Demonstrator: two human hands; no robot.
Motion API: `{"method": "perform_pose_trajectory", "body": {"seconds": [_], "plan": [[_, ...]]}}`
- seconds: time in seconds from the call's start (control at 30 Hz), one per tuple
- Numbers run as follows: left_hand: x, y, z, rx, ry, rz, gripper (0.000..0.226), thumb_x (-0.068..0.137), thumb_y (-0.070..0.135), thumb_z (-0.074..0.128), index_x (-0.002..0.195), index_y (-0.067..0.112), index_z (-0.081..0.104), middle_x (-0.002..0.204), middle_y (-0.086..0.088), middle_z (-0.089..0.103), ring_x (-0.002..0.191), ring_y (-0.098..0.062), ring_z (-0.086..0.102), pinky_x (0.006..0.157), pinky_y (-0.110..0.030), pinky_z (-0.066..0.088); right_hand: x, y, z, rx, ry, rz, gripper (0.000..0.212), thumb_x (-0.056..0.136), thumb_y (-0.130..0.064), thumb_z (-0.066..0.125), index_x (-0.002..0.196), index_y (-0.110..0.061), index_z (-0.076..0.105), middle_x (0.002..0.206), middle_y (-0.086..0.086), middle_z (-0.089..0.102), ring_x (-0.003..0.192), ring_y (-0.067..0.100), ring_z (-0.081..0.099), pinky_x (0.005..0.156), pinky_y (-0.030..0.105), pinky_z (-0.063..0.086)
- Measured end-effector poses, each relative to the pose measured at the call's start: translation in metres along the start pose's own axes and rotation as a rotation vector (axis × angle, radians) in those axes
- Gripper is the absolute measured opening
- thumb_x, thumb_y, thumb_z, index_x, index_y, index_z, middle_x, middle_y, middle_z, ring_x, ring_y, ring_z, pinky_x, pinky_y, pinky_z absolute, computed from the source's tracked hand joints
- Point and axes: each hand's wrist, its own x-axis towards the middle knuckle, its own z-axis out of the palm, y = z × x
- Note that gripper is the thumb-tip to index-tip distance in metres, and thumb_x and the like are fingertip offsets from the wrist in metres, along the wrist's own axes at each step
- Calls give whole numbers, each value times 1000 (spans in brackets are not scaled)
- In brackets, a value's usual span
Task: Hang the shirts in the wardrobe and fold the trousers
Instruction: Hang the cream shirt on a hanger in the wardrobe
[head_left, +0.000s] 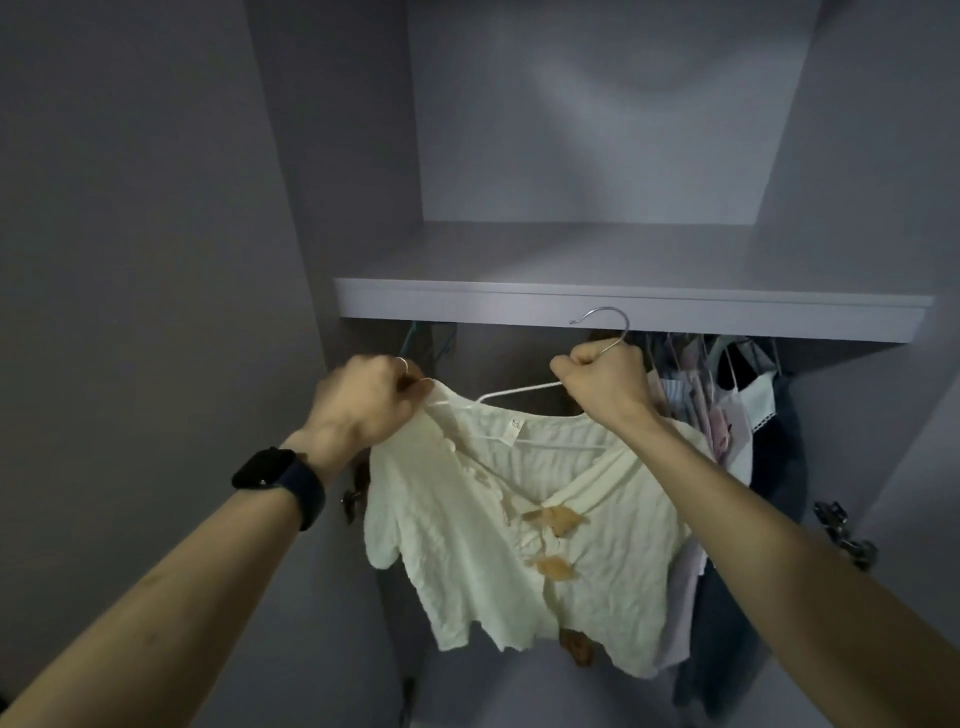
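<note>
One cream crinkled shirt (519, 545), tan bows, draped on white hanger (519, 391).

The right grip (605, 382) clutched the hanger (519, 392) at its neck while the left grip (363, 405) pinched the cream shirt (493, 545) at one shoulder (other clothes (727, 415) hung just beside) below the wardrobe shelf (467, 304).

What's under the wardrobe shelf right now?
Hung clothes at right, a green hanger at left. The cream shirt, held on its white hanger by left hand and right hand, covers the middle; the rail is hidden.
</note>
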Motion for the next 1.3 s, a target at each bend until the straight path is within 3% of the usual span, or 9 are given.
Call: {"method": "perform_pose_trajectory", "body": {"seconds": [0.07,0.2,0.43,0.57,0.63,0.77,0.97,1.07,1.3], "plan": [[1,10,1,-97,30,18,29,98,53,51,104,33,72,97,4,73,92,-23,66,77,-39,57,0,-12,3,-24,-26,-69,40,75,-30,62,50,-11,36,49,-3,28,52,13,30,55,27,33],[4,29,2,-243,-5,37,36,92,64,55,104,36,73,95,12,70,90,-12,64,81,-37,57,-8,-29,12,-350,-197,-149,36,86,-30,58,56,-11,49,61,-2,52,68,25,55,59,29,39],[2,56,8,-372,-203,143,24,92,30,65,116,30,70,115,11,70,103,-10,65,94,-28,50,0,-30,9,-11,-225,-52,37,92,-39,63,64,-18,76,53,-6,66,66,8,63,66,23,46],[3,87,18,-387,-233,169,12,96,36,61,103,27,66,91,3,70,87,-17,64,81,-35,52,-6,-19,7,270,-246,-50,17,85,-33,74,75,-21,70,61,-7,70,61,7,64,71,26,50],[5,88,26,-436,-214,142,25,97,50,58,92,27,66,74,11,61,74,-13,58,71,-32,46,-13,0,2,340,-173,-101,8,85,-30,75,81,-27,69,75,-10,72,74,4,67,77,28,52],[2,78,41,-415,-157,102,32,97,59,53,81,34,63,60,14,49,63,-8,49,64,-29,38,-44,57,-9,60,29,-78,13,88,-45,72,90,-32,72,91,-15,67,84,-1,63,77,23,50],[-2,72,55,-379,-154,129,31,103,43,53,86,21,68,82,2,60,80,-19,58,69,-31,41,-81,97,2,-67,-105,-75,14,94,-30,70,96,-19,77,88,-10,73,83,5,66,80,35,57],[-4,72,61,-379,-166,141,34,103,41,53,92,15,71,85,-6,64,82,-23,60,74,-37,48,-81,99,11,-88,-93,-42,9,96,-32,64,92,-27,70,82,-15,71,81,9,67,79,40,56],[-8,62,70,-360,-158,110,35,102,40,53,70,27,55,75,4,55,75,-18,56,66,-31,40,-65,61,6,438,-71,-108,10,98,-14,63,95,-21,71,83,-3,71,82,14,69,78,27,56]]}}
